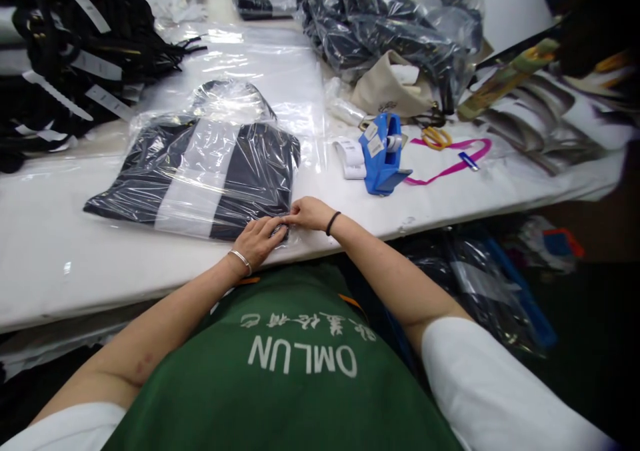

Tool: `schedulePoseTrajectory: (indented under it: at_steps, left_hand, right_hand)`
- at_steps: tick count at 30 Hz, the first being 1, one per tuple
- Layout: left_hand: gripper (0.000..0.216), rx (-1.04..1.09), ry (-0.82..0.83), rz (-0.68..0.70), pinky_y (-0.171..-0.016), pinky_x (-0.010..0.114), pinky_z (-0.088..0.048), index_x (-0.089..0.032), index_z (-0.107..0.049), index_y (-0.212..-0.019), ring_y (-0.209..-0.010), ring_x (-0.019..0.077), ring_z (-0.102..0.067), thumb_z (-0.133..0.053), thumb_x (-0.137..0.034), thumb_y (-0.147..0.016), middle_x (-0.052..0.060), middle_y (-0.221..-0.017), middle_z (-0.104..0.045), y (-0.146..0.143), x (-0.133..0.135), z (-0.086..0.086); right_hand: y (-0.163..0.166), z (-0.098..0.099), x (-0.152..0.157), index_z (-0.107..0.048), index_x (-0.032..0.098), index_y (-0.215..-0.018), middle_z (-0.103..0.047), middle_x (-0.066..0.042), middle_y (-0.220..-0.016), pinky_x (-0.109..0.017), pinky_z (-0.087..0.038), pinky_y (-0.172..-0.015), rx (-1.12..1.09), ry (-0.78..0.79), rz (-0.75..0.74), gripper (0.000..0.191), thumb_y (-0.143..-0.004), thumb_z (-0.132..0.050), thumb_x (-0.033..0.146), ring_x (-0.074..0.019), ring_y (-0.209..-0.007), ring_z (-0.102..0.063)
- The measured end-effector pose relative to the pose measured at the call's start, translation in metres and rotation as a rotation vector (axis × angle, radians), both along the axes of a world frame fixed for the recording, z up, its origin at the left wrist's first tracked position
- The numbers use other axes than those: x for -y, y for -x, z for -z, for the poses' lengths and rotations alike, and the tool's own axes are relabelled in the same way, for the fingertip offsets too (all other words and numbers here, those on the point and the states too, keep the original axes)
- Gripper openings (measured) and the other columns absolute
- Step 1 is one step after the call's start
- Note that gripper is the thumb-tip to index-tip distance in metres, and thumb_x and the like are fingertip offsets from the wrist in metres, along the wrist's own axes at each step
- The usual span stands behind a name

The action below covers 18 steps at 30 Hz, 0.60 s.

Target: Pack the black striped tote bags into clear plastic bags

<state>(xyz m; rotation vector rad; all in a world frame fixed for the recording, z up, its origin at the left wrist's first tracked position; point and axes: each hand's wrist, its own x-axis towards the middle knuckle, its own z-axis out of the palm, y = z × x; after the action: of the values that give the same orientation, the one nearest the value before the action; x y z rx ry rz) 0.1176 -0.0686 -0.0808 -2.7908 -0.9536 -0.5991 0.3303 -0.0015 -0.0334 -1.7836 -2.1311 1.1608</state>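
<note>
A folded dark and white striped garment in a clear plastic bag lies on the white table in front of me. My left hand, with a silver bracelet on its wrist, rests on the bag's near right corner with fingers together and bent. My right hand, with a black band on the wrist, pinches the same corner of the bag right beside it. Both hands touch each other at the bag's edge.
A blue tape dispenser stands to the right with white labels, yellow scissors and a pink strap nearby. Bagged dark garments pile at the back right. Black garments with white tags lie far left.
</note>
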Motion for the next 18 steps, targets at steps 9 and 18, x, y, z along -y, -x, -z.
schedulePoseTrajectory:
  at_steps: [9, 18]
  left_hand:
    - [0.036, 0.180, -0.008, 0.115, -0.096, 0.041, -0.053, -0.009, -0.057, -0.128, -0.108, 0.0241, -0.064, -0.050, -0.027, -0.097, 0.017, -0.119, -0.069, 0.003, -0.022, -0.034]
    - [0.030, 0.352, -0.062, -0.052, -0.092, 0.039, -0.053, -0.011, -0.061, -0.119, -0.100, 0.0237, -0.064, -0.053, -0.026, -0.094, 0.013, -0.108, -0.071, -0.023, -0.037, -0.094]
  right_hand:
    - [-0.030, 0.001, 0.023, -0.065, 0.015, -0.082, -0.063, 0.004, -0.067, -0.019, -0.046, -0.060, -0.783, 0.462, 0.228, 0.044, -0.061, -0.086, 0.047, -0.0075, -0.060, -0.055]
    - [0.027, 0.010, 0.041, -0.058, 0.024, -0.092, -0.064, -0.001, -0.087, -0.028, -0.053, -0.086, -1.286, 0.149, 0.575, 0.030, -0.083, -0.065, 0.052, -0.0153, -0.090, -0.062]
